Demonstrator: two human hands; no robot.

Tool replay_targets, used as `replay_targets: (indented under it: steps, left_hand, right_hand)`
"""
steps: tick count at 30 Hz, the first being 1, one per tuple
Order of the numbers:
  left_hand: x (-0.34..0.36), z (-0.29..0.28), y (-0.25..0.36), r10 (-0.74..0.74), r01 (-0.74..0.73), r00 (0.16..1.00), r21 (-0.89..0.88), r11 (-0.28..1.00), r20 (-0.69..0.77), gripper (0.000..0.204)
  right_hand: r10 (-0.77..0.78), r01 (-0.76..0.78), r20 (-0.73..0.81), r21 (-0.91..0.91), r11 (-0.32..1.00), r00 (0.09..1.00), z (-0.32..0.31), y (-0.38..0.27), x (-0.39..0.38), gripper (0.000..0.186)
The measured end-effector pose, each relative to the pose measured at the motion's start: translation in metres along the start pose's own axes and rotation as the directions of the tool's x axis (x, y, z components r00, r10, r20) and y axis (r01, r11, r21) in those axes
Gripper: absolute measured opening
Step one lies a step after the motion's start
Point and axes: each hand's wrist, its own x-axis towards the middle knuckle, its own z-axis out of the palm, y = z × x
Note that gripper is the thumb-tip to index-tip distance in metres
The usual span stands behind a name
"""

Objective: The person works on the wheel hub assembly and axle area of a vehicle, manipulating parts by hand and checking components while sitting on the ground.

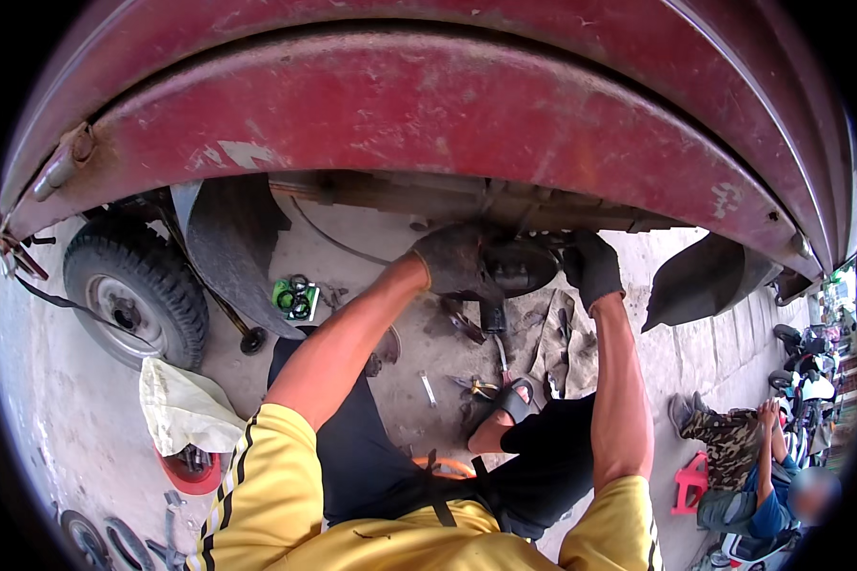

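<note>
Dark round part [524, 273] is located under the lower edge of the red panel [428, 105], between both dark-gloved hands; probably flanked that way so it's steadied from two sides. Left hand [457, 262] is set against its left side, right hand [593, 267] at its right edge; fingertips are hidden on both, so pinched or spread can't be told. Whether the part is fixed or loose can't be told either. Slim silver tool [428, 388] is laid on the floor [405, 433] near the sandalled foot [493, 430], likely for short reach. Black rings are set on a green packet [284, 301], probably against grit. Red bowl [193, 484] is part-covered by a pale sack [186, 409], maybe against dust. Wheel [129, 309] stands farther left.
</note>
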Motion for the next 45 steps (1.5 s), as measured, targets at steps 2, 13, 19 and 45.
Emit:
replay_targets:
  steps: [2,13,19,45]
  left_hand:
    - [0.0,0.001,-0.005,0.021,-0.021,1.0,0.005,1.0,-0.001,0.076]
    - [0.007,0.013,-0.012,0.085,-0.085,0.993,0.003,0.996,-0.087,0.076]
    - [0.005,0.009,-0.011,0.102,-0.103,0.994,-0.023,0.994,-0.049,0.075]
    - [0.025,0.02,-0.03,0.519,-0.535,0.84,-0.084,0.84,-0.161,0.076]
  right_hand:
    - [-0.022,0.023,0.019,-0.028,0.999,1.0,0.004,-0.001,-0.002,0.026]
    - [0.121,-0.126,0.051,0.105,0.986,0.991,-0.005,0.012,0.008,0.025]
    - [-0.126,0.187,0.189,-0.357,0.915,0.974,-0.012,0.009,0.014,0.021]
    - [-0.301,0.322,0.134,-0.567,0.758,0.944,-0.007,-0.006,0.036,0.018]
